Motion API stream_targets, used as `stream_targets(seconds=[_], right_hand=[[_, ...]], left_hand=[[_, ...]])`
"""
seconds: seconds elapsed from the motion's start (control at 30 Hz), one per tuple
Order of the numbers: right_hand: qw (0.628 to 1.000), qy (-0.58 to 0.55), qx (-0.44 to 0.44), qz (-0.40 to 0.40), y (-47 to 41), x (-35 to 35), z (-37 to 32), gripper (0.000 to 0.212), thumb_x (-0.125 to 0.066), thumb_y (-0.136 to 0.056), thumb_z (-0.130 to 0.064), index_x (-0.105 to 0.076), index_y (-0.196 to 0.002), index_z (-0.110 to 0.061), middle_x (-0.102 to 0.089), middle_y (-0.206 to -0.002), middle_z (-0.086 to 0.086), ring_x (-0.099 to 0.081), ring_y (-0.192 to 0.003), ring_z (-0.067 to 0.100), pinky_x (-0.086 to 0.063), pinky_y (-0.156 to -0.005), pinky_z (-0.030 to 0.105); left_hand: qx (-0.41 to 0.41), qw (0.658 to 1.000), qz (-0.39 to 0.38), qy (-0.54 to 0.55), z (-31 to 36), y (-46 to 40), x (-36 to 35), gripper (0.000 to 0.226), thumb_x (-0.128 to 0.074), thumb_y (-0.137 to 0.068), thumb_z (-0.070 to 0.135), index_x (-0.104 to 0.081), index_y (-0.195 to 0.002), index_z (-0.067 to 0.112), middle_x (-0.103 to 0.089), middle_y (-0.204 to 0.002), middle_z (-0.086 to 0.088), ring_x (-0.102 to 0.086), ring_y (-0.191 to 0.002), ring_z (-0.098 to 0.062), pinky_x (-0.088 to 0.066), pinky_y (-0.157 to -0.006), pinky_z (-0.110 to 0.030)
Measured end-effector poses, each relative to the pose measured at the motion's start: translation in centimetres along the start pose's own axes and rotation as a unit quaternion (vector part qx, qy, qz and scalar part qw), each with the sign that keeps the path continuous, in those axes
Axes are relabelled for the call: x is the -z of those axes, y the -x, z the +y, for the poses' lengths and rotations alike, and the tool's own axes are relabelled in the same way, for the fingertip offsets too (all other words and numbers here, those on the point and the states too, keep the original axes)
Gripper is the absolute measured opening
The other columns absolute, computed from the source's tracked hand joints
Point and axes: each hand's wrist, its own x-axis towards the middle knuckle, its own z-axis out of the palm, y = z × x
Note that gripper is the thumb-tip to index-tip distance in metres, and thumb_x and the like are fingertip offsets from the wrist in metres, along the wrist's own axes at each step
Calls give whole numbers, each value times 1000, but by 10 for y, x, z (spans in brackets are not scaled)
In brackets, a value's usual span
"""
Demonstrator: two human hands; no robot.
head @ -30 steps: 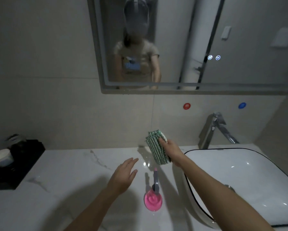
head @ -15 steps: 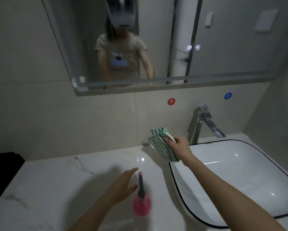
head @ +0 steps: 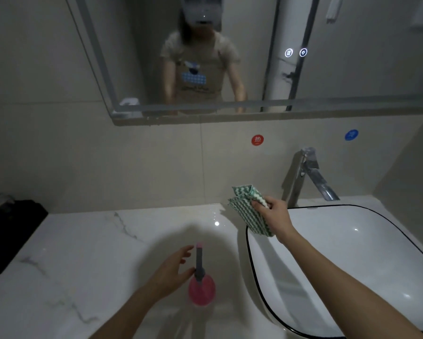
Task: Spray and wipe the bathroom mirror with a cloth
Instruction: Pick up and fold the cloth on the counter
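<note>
Green-and-white zigzag cloth (head: pixel 250 211); pink spray bottle (head: pixel 201 289) with grey nozzle; white marble surface (head: pixel 83 253) with grey veins; white basin (head: pixel 352 265) rimmed in black; red sticker (head: pixel 257 139) and blue sticker (head: pixel 351 135) on beige tiles

right hand (head: pixel 275 217) grips cloth (head: pixel 248 210) | left hand (head: pixel 172 271) beside spray bottle (head: pixel 201 285)

the left hand (head: pixel 171 271) has closed in beside the pink spray bottle (head: pixel 201 285), thumb now at its neck.
</note>
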Motion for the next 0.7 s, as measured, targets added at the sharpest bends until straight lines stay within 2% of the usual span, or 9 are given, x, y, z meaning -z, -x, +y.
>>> stream_targets(seconds=[0.1,0.17,0.27,0.37,0.47,0.53,0.6,0.63,0.7], right_hand=[[1000,17,12,-12,1,-4,3,6,-65,-89,-10,-69,-92,-11,-70,-78,1,-65,-66,6,-51,-60,19],[1000,19,16,-18,4,-7,5,7,-64,-89,-9,-70,-92,-11,-70,-78,0,-64,-65,3,-51,-62,20],[999,24,17,-25,9,-10,8,5,-65,-88,-10,-70,-90,-12,-70,-81,6,-65,-72,13,-52,-70,30],[999,30,12,-19,14,-11,13,9,-66,-87,-11,-70,-81,-17,-70,-78,6,-65,-73,19,-52,-72,35],[999,41,7,-7,21,-11,18,10,-68,-86,-12,-70,-79,-19,-70,-78,9,-66,-76,25,-53,-73,39],[999,43,3,6,26,-10,20,8,-68,-86,-12,-70,-79,-16,-70,-80,15,-66,-78,29,-53,-74,42],[999,46,-5,19,32,-7,23,7,-68,-86,-12,-70,-79,-14,-70,-79,16,-65,-74,27,-53,-73,43],[999,48,-9,24,35,-5,23,7,-68,-86,-12,-70,-80,-12,-70,-79,16,-64,-73,25,-53,-72,43],[997,69,-10,33,41,-4,23,8,-68,-86,-13,-69,-79,-9,-69,-76,16,-63,-70,23,-53,-70,42]], left_hand=[[12,1000,10,9,0,7,-8,65,-65,-85,41,-35,-140,26,-52,-127,7,-53,-109,-6,-43,-86,-18],[23,999,20,26,-3,10,-13,63,-66,-85,39,-37,-139,24,-54,-125,5,-54,-108,-7,-44,-87,-20],[33,998,33,52,-7,13,-18,63,-68,-83,39,-41,-137,23,-56,-122,4,-56,-107,-8,-45,-87,-20],[36,998,-2,57,-10,15,-25,66,-70,-80,42,-40,-137,26,-55,-124,7,-54,-109,-9,-43,-85,-19],[35,996,-11,82,-12,12,-34,81,-71,-72,45,-32,-141,28,-52,-130,6,-54,-111,-10,-45,-86,-20],[26,991,-14,128,-12,5,-41,88,-73,-72,26,-23,-144,28,-50,-128,4,-56,-107,-10,-45,-84,-15],[25,982,-16,184,-1,2,-46,90,-69,-75,1,-18,-145,24,-54,-110,3,-57,-91,-8,-44,-75,-12],[27,976,-18,217,6,3,-49,88,-69,-76,3,-19,-144,26,-54,-102,6,-57,-86,-7,-46,-74,-15],[42,963,-7,265,17,3,-53,77,-69,-76,26,-26,-138,30,-55,-99,8,-59,-88,-10,-53,-78,-24]])
